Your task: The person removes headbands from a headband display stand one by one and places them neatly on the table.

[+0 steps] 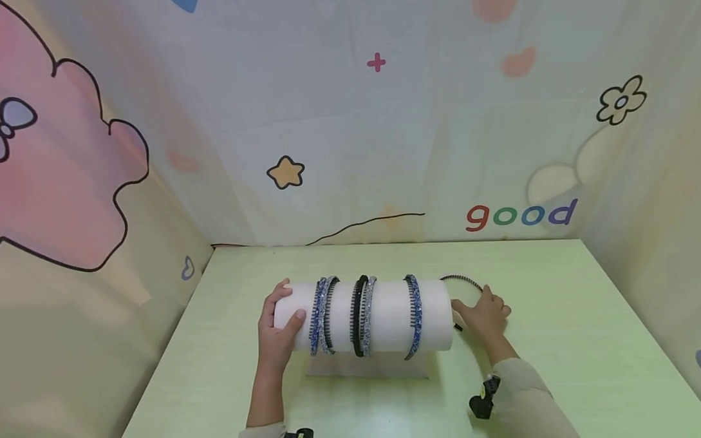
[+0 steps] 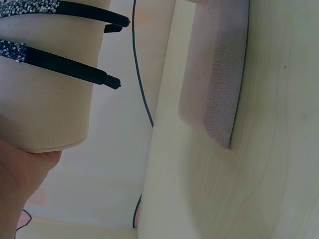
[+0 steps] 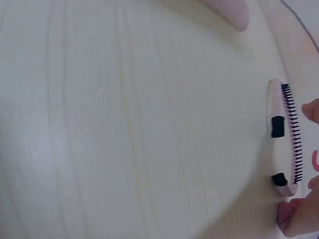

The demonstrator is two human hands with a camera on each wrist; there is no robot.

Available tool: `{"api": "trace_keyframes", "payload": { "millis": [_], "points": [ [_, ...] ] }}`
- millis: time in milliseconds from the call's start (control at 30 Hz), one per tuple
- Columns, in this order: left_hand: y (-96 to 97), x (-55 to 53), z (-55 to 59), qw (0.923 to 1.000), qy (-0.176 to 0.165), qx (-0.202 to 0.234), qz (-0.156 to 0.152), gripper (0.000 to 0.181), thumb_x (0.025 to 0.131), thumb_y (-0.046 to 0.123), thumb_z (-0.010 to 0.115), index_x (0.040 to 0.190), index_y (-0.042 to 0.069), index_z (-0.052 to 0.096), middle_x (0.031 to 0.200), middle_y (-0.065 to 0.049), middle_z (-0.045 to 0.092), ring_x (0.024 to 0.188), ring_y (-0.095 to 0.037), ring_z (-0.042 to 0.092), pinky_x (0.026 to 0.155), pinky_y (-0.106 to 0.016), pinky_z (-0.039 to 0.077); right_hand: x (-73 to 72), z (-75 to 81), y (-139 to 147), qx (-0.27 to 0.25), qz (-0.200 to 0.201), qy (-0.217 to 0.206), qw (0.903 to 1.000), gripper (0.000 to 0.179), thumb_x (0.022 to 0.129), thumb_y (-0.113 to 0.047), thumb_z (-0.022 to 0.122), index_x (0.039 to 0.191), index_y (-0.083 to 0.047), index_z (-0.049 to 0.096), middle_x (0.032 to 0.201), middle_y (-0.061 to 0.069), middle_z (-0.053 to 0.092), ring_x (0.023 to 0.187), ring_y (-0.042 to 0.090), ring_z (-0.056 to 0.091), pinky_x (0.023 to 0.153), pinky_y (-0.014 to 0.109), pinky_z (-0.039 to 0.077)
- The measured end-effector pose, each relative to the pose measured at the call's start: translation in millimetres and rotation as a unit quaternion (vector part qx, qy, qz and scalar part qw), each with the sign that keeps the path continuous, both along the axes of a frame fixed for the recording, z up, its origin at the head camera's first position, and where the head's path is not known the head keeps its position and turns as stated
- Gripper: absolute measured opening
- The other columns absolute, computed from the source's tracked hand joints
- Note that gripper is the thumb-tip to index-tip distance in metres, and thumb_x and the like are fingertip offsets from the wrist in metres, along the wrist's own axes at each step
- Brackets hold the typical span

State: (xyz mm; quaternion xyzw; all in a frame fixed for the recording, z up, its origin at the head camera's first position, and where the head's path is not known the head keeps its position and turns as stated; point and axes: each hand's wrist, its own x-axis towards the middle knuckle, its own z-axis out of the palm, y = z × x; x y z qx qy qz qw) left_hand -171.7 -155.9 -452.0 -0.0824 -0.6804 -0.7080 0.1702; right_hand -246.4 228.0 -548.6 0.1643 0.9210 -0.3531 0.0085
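Observation:
My left hand (image 1: 277, 328) grips the left end of a white cylindrical headband holder (image 1: 388, 314), thumb in front. Around the cylinder sit several toothed headbands: blue glitter ones at the left, a black headband (image 1: 357, 317) beside a silver one (image 1: 368, 316) in the middle, and a blue glitter headband (image 1: 415, 313) toward the right. To the right of the holder, my right hand (image 1: 486, 317) reaches over a pale pink headband (image 3: 276, 97) with black teeth lying on the table. Its thumb and fingers are spread around this headband, apart from it in the right wrist view.
Beneath the cylinder is a pale pinkish base (image 2: 214, 84) on the light wood-grain table (image 1: 563, 340). A printed curtain (image 1: 335, 116) hangs behind the table and along both sides. Each wrist carries a small black camera.

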Motion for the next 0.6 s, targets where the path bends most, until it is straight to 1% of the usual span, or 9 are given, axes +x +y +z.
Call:
{"api": "trace_keyframes", "payload": {
  "millis": [167,333,467,600],
  "points": [
    [-0.2,0.1,0.6,1.0,-0.005,-0.001,0.002,0.037,0.084,-0.001,0.061,0.119,0.0,0.047,0.144,-0.013,0.035,0.112,-0.03,0.047,0.076,-0.029,0.049,12.7,9.7,0,-0.057,-0.004,0.0,0.9984,0.092,0.085,-0.04,0.057,0.144,0.007,0.006,0.14,0.039,0.01,0.121,0.056,0.009,0.091,0.066,0.021],
    [-0.5,0.2,0.5,1.0,-0.004,-0.003,0.003,0.037,0.084,-0.001,0.061,0.118,0.001,0.048,0.143,-0.013,0.036,0.112,-0.03,0.047,0.076,-0.029,0.049,23.1,20.6,-3,-0.093,0.009,0.011,0.9955,0.089,0.086,-0.037,0.059,0.144,0.006,0.008,0.141,0.037,0.01,0.122,0.055,0.009,0.091,0.066,0.021],
    [-0.2,-0.2,0.8,1.0,0.0,-0.006,0.004,0.037,0.084,0.0,0.061,0.119,0.001,0.048,0.144,-0.014,0.035,0.114,-0.03,0.046,0.076,-0.029,0.049,30.4,35.2,-8,-0.125,0.024,0.026,0.9915,0.088,0.086,-0.036,0.06,0.146,0.003,0.008,0.144,0.034,0.011,0.125,0.054,0.007,0.093,0.066,0.021],
    [0.4,0.4,1.3,0.9999,0.001,-0.01,0.007,0.037,0.084,0.001,0.061,0.119,0.001,0.048,0.144,-0.014,0.035,0.115,-0.032,0.045,0.077,-0.028,0.049,38.1,51.5,-12,-0.161,0.031,0.025,0.9861,0.089,0.087,-0.038,0.06,0.147,-0.002,0.006,0.146,0.03,0.009,0.129,0.052,0.005,0.094,0.067,0.02]
  ]
}}
